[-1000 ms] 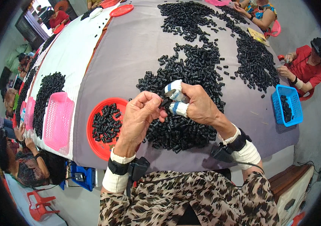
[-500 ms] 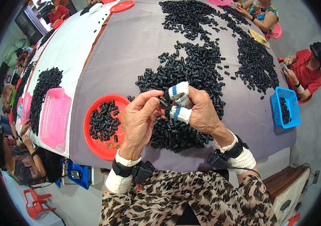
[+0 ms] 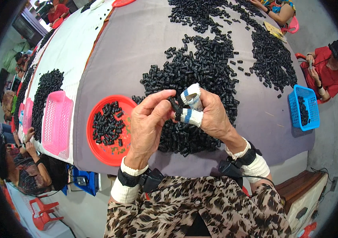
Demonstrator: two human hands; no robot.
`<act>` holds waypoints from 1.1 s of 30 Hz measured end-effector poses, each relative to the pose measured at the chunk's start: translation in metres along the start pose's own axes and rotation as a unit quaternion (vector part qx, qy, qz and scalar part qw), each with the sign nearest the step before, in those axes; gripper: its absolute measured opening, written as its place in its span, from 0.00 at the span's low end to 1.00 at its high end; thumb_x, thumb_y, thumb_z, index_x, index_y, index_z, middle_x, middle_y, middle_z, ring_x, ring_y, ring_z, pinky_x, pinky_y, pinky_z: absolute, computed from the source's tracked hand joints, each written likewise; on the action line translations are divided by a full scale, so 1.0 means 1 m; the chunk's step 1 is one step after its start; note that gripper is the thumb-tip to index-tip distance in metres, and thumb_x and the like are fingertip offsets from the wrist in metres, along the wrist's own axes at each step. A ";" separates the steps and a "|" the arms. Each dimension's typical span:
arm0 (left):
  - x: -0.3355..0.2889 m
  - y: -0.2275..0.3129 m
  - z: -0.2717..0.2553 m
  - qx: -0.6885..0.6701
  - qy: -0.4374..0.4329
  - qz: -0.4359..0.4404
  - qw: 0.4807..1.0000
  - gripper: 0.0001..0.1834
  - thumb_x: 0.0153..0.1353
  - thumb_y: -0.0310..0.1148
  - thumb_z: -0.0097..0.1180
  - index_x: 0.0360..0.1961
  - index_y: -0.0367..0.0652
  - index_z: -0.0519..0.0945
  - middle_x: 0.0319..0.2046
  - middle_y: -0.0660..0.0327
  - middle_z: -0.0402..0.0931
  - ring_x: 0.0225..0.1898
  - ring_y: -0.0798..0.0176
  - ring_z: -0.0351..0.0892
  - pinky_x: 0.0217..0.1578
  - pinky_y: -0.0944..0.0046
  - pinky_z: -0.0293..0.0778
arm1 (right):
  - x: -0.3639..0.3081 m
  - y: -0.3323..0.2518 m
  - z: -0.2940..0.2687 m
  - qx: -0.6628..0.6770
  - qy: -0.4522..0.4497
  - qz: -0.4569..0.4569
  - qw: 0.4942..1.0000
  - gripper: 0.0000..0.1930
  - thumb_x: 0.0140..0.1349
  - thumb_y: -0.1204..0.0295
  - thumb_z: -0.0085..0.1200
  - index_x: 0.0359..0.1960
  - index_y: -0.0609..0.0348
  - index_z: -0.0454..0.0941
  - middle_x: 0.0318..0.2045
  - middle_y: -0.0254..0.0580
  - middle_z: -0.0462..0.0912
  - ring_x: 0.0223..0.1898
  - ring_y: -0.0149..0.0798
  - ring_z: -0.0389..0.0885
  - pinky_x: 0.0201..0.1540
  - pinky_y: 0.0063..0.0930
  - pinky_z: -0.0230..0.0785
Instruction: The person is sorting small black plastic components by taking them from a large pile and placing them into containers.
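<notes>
My left hand (image 3: pixel 149 125) pinches a small black cylindrical piece (image 3: pixel 173 104) between thumb and forefinger. Opposite it, my right hand (image 3: pixel 218 119) has its fingertips at the same piece. White knitted finger covers (image 3: pixel 191 117) with blue stripes and dark ends sit on the right thumb and forefinger. Whether the right fingers hold anything else is hidden. Beneath both hands spreads a large pile of black pieces (image 3: pixel 200 71). Left of my left hand lies a round red tray (image 3: pixel 115 159), holding similar pieces and some small coloured scraps.
Pink baskets (image 3: pixel 57 127) stand on the white cloth at left. A blue basket (image 3: pixel 312 115) with black pieces is at the table's right edge. Another pile (image 3: pixel 272 59) lies farther right. A person in red (image 3: pixel 329 73) sits there; other people work around the tables.
My right forefinger has drawn back slightly and curled, leaving a gap above the right thumb. The black piece is tilted differently in my left fingers. The whole view has shifted slightly.
</notes>
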State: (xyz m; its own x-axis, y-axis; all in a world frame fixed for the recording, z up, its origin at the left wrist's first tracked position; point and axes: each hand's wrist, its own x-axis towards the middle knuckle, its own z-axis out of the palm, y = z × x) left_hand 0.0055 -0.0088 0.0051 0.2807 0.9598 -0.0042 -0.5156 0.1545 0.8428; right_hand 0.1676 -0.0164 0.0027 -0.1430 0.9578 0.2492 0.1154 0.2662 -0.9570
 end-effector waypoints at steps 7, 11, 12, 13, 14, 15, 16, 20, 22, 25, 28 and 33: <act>0.002 0.001 0.005 0.076 -0.002 0.014 0.997 0.14 0.54 0.24 0.56 0.44 0.36 0.76 0.31 0.65 0.75 0.30 0.75 0.72 0.32 0.75 0.70 | -0.003 -0.003 -0.003 -0.060 0.000 -0.024 0.998 0.12 0.49 0.72 0.60 0.33 0.61 0.71 0.20 0.38 0.76 0.21 0.26 0.72 0.25 0.23 0.66; 0.003 0.000 0.007 0.084 0.016 0.000 0.996 0.12 0.55 0.24 0.55 0.42 0.35 0.77 0.30 0.66 0.75 0.30 0.76 0.71 0.32 0.77 0.68 | -0.003 0.000 -0.004 -0.057 -0.003 -0.035 0.998 0.12 0.49 0.72 0.60 0.32 0.61 0.71 0.18 0.38 0.75 0.19 0.28 0.71 0.24 0.24 0.65; 0.003 0.000 0.008 0.073 0.015 -0.005 0.997 0.12 0.56 0.24 0.54 0.42 0.35 0.77 0.30 0.66 0.76 0.30 0.77 0.71 0.32 0.78 0.68 | -0.003 0.001 -0.004 -0.057 -0.002 -0.034 0.998 0.12 0.49 0.72 0.60 0.32 0.61 0.71 0.18 0.38 0.75 0.19 0.28 0.71 0.24 0.24 0.65; 0.003 0.000 0.008 0.073 0.014 -0.006 0.997 0.12 0.56 0.24 0.54 0.42 0.35 0.77 0.30 0.66 0.76 0.30 0.77 0.71 0.32 0.78 0.68 | -0.003 0.001 -0.004 -0.058 0.004 -0.038 0.998 0.12 0.49 0.72 0.60 0.32 0.61 0.71 0.19 0.38 0.75 0.20 0.27 0.71 0.24 0.24 0.65; 0.002 0.001 0.007 0.042 -0.004 -0.013 0.999 0.12 0.57 0.25 0.53 0.44 0.34 0.76 0.31 0.65 0.76 0.30 0.76 0.71 0.33 0.77 0.68 | -0.003 0.002 -0.004 -0.059 0.010 -0.042 0.997 0.12 0.49 0.72 0.60 0.33 0.62 0.71 0.19 0.38 0.75 0.20 0.27 0.71 0.24 0.24 0.65; 0.001 0.001 0.006 0.012 -0.023 -0.020 0.999 0.13 0.59 0.26 0.52 0.45 0.33 0.75 0.31 0.65 0.75 0.30 0.76 0.71 0.33 0.76 0.69 | -0.003 0.002 -0.005 -0.059 0.011 -0.042 0.997 0.12 0.49 0.72 0.60 0.33 0.62 0.71 0.19 0.38 0.75 0.20 0.27 0.71 0.24 0.24 0.65; 0.001 0.001 0.006 0.012 -0.024 -0.021 0.999 0.13 0.59 0.26 0.52 0.45 0.33 0.75 0.31 0.65 0.75 0.30 0.76 0.71 0.33 0.76 0.69 | -0.002 0.003 -0.005 -0.029 0.004 -0.024 0.999 0.12 0.49 0.72 0.60 0.33 0.62 0.71 0.20 0.37 0.75 0.21 0.26 0.71 0.24 0.23 0.65; 0.001 -0.002 0.005 -0.026 -0.037 -0.016 0.999 0.15 0.61 0.27 0.50 0.48 0.32 0.72 0.34 0.62 0.75 0.32 0.73 0.72 0.35 0.73 0.72 | -0.002 0.007 -0.004 0.037 -0.008 -0.005 0.999 0.13 0.50 0.71 0.60 0.34 0.62 0.72 0.21 0.35 0.75 0.22 0.24 0.70 0.25 0.22 0.65; 0.002 -0.005 0.004 -0.028 -0.027 -0.018 0.999 0.16 0.61 0.28 0.50 0.49 0.32 0.72 0.35 0.61 0.75 0.33 0.72 0.73 0.36 0.72 0.72 | -0.003 0.006 -0.005 0.020 -0.011 -0.007 1.000 0.13 0.50 0.70 0.60 0.34 0.62 0.72 0.21 0.34 0.75 0.22 0.24 0.70 0.25 0.22 0.65; 0.003 -0.008 0.002 -0.050 -0.030 -0.030 0.998 0.15 0.61 0.28 0.49 0.48 0.32 0.71 0.35 0.60 0.75 0.33 0.72 0.74 0.36 0.73 0.73 | -0.002 0.003 -0.005 0.012 -0.017 -0.003 1.000 0.12 0.51 0.71 0.60 0.34 0.62 0.72 0.21 0.34 0.76 0.23 0.23 0.70 0.26 0.22 0.65; 0.002 -0.009 0.002 -0.086 -0.035 -0.037 0.995 0.15 0.61 0.28 0.50 0.48 0.32 0.72 0.35 0.60 0.75 0.33 0.71 0.74 0.36 0.73 0.73 | 0.000 -0.002 -0.008 0.012 -0.034 -0.003 0.999 0.12 0.52 0.71 0.59 0.34 0.62 0.72 0.22 0.34 0.76 0.24 0.23 0.70 0.26 0.21 0.65; 0.002 -0.011 -0.001 -0.108 -0.044 -0.049 0.992 0.14 0.61 0.29 0.50 0.47 0.33 0.72 0.34 0.60 0.75 0.34 0.71 0.74 0.35 0.73 0.73 | 0.003 -0.004 -0.013 0.006 -0.064 -0.009 0.998 0.12 0.52 0.70 0.60 0.33 0.62 0.72 0.21 0.35 0.76 0.23 0.24 0.70 0.26 0.22 0.65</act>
State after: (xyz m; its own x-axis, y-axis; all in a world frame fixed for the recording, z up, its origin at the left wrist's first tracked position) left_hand 0.0107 -0.0078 -0.0044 0.4032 0.9147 -0.0256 -0.6411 0.3023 0.7054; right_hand 0.1796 -0.0131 0.0092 -0.2704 0.9306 0.2468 0.0991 0.2819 -0.9543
